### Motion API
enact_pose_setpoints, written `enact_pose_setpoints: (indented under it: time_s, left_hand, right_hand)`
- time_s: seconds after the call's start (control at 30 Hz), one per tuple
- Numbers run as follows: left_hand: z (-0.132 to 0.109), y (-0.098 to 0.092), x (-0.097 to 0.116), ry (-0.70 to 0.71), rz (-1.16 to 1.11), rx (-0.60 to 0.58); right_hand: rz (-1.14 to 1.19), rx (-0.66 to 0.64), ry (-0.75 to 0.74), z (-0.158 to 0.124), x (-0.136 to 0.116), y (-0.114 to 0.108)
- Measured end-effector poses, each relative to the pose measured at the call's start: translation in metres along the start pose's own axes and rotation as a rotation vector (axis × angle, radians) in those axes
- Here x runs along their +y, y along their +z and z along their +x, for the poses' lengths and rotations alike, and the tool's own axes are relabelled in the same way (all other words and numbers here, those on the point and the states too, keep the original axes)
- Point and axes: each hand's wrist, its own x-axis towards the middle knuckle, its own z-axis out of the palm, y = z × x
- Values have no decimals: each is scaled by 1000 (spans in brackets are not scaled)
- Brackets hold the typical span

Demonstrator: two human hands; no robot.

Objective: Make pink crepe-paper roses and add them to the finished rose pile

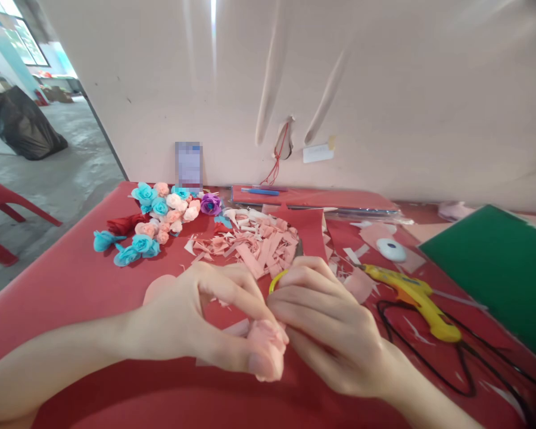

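My left hand (192,322) and my right hand (321,322) meet low over the red table (71,280). Both pinch a small pink paper rose (265,345) between thumbs and fingertips. The rose sits between the two hands, partly hidden by my fingers. A yellow scissor handle (277,279) peeks out just behind my right hand's fingers. Behind the hands lies a heap of pink paper scraps (254,244).
Finished paper roses (156,220) in blue, pink, white and purple lie at the back left. A yellow glue gun (411,295) with a black cord (455,369) rests on the right. A green sheet (495,262) covers the far right. Red paper sheets (312,196) lie by the wall.
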Motion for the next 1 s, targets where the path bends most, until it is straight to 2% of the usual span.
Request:
enact_pose_setpoints:
  time_s: [0.13,0.37,0.47,0.57,0.7,0.83,1.0]
  left_hand:
    - [-1,-2,-1,-31,30,35]
    - [2,-2,-7,115,-59,51]
    - [2,-1,-6,152,-112,56]
    - [3,-2,-6,163,-88,109]
    - [6,0,-8,161,-101,113]
    - [8,4,-9,132,-70,136]
    - [9,8,-8,28,-103,139]
  right_hand:
    - [-21,73,-15,-1,-1,-1]
    - [-188,117,31,-5,-1,-1]
    - [-41,185,99,-7,7,4]
    - [181,231,147,-9,18,11]
    - [431,183,207,-13,30,19]
    - [426,148,247,-15,32,20]
    - [409,195,250,-17,32,22]
